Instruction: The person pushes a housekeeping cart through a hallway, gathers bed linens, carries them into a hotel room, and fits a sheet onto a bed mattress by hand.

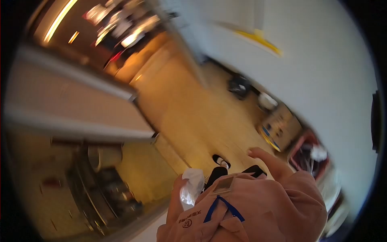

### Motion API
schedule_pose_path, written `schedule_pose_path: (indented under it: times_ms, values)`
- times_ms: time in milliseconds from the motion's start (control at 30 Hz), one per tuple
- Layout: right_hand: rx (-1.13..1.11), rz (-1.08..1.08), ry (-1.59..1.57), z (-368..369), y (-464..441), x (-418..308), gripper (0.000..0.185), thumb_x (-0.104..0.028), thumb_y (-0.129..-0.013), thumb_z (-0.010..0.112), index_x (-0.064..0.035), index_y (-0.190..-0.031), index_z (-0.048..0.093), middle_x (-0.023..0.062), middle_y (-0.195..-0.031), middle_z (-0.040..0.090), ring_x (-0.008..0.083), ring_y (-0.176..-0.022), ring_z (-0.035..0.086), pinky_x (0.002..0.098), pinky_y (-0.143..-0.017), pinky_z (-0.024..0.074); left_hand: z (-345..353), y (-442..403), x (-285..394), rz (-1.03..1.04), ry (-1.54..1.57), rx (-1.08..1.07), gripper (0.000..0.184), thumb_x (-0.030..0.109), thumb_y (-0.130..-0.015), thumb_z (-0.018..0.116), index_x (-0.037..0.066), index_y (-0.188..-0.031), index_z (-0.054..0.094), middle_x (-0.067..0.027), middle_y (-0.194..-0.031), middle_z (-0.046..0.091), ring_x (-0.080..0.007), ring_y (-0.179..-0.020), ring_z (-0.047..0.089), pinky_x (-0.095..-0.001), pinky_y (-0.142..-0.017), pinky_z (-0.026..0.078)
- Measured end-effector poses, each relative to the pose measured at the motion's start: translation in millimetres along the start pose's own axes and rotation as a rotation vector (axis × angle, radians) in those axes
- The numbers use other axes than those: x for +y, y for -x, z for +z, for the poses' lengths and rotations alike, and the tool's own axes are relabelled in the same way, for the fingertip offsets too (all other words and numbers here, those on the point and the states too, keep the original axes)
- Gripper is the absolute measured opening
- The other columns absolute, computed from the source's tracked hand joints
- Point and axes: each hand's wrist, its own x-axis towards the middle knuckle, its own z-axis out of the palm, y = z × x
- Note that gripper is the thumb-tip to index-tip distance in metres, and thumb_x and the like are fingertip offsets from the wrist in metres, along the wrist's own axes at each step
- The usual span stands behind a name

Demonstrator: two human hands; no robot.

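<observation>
My left hand (180, 182) is closed on a crumpled, translucent plastic bag (193, 184), which hangs at the left side of my body. Down at my right side is my right hand (254, 153), out over the floor and apart from other things. Its fingers are small and smeared, so I cannot make out whether they are curled or spread. Between the hands, a foot in a black shoe (221, 161) shows on the floor.
A cardboard box (282, 126), a red bin (300, 149) with plastic in it, a white item (267, 101) and a black bag (239, 86) line the right wall. A yellow-edged tool (260, 40) is against that wall. A pale partition (80, 101) stands left.
</observation>
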Motion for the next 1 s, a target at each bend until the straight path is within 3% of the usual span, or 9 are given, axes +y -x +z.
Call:
schedule_pose_path:
  times_ms: [100, 167, 233, 267, 433, 667, 833, 933, 1000]
  values:
    - [-0.227, 0.283, 0.251, -18, -39, -21, 0.045, -0.038, -0.072, 0.058, -0.0078, -0.104, 0.062, 0.0141, -0.113, 0.057, 0.0292, -0.106, 0.054, 0.0387, -0.088, 0.0431, -12, -39, -58, -0.157, -0.027, 0.144, 0.048, 0.032, -0.072, 0.062, 0.007, -0.112, 0.055, -0.0168, -0.106, 0.060, -0.0315, -0.099, 0.057, -0.0369, -0.083, 0.045]
    - [-0.224, 0.286, 0.283, -53, -65, -62, 0.042, -0.039, -0.072, 0.058, -0.0080, -0.100, 0.063, 0.0156, -0.103, 0.061, 0.0306, -0.094, 0.058, 0.0395, -0.081, 0.0450, -36, -58, -39, -0.120, 0.117, 0.124, 0.055, 0.039, -0.070, 0.060, 0.008, -0.116, 0.051, -0.0180, -0.107, 0.059, -0.0333, -0.101, 0.055, -0.0382, -0.086, 0.044]
    - [-0.017, 0.200, -0.075, -99, -94, -118, 0.039, -0.037, -0.074, 0.057, -0.0085, -0.100, 0.062, 0.0151, -0.097, 0.063, 0.0281, -0.090, 0.060, 0.0367, -0.078, 0.0463, -40, -115, -46, -0.022, 0.151, 0.022, 0.057, 0.040, -0.072, 0.059, 0.009, -0.118, 0.049, -0.0176, -0.108, 0.059, -0.0319, -0.102, 0.055, -0.0385, -0.086, 0.043]
    - [0.159, -0.029, -0.109, -105, -112, -127, 0.036, -0.036, -0.075, 0.056, -0.0104, -0.099, 0.062, 0.0153, -0.089, 0.064, 0.0257, -0.083, 0.062, 0.0344, -0.074, 0.0477, -45, -135, -42, -0.012, 0.160, 0.040, 0.057, 0.040, -0.072, 0.059, 0.009, -0.118, 0.049, -0.0176, -0.108, 0.059, -0.0319, -0.102, 0.055, -0.0385, -0.086, 0.043]
    - [0.028, 0.077, -0.122, -189, -249, -216, 0.037, -0.036, -0.078, 0.053, -0.0083, -0.101, 0.062, 0.0131, -0.096, 0.063, 0.0276, -0.088, 0.061, 0.0355, -0.078, 0.0469, -149, -227, 9, -0.040, 0.160, 0.093, 0.057, 0.041, -0.073, 0.058, 0.010, -0.120, 0.048, -0.0182, -0.110, 0.058, -0.0333, -0.104, 0.054, -0.0382, -0.087, 0.043]
    - [-0.150, -0.064, 0.332, -404, -439, -391, 0.040, -0.035, -0.082, 0.046, -0.0050, -0.105, 0.059, 0.0153, -0.112, 0.057, 0.0317, -0.105, 0.052, 0.0413, -0.090, 0.0400, -294, -319, -30, -0.255, 0.638, 0.706, 0.050, 0.029, -0.074, 0.062, 0.005, -0.116, 0.050, -0.0168, -0.107, 0.059, -0.0305, -0.100, 0.056, -0.0367, -0.085, 0.043]
    - [0.074, -0.202, 0.210, -509, -589, -500, 0.039, -0.033, -0.084, 0.047, -0.0049, -0.110, 0.056, 0.0153, -0.111, 0.057, 0.0308, -0.103, 0.053, 0.0402, -0.086, 0.0423, -361, -409, -56, -0.271, 1.384, 0.863, 0.041, 0.018, -0.073, 0.061, 0.000, -0.110, 0.055, -0.0144, -0.103, 0.061, -0.0277, -0.096, 0.056, -0.0363, -0.083, 0.044]
    - [0.168, -0.176, 0.049, -543, -640, -550, 0.038, -0.032, -0.084, 0.047, -0.0057, -0.110, 0.055, 0.0138, -0.108, 0.058, 0.0290, -0.101, 0.054, 0.0384, -0.085, 0.0432, -429, -502, -74, -0.550, 1.096, 0.892, 0.040, 0.014, -0.072, 0.058, 0.000, -0.109, 0.056, -0.0139, -0.101, 0.061, -0.0283, -0.095, 0.056, -0.0372, -0.083, 0.044]
    - [0.193, -0.115, -0.114, -556, -668, -564, 0.037, -0.033, -0.084, 0.047, -0.0070, -0.108, 0.057, 0.0125, -0.105, 0.060, 0.0278, -0.098, 0.056, 0.0373, -0.084, 0.0434, -481, -608, -115, -0.219, 1.376, 0.894, 0.035, 0.005, -0.074, 0.054, -0.001, -0.109, 0.055, -0.0129, -0.100, 0.061, -0.0277, -0.089, 0.058, -0.0371, -0.076, 0.047]
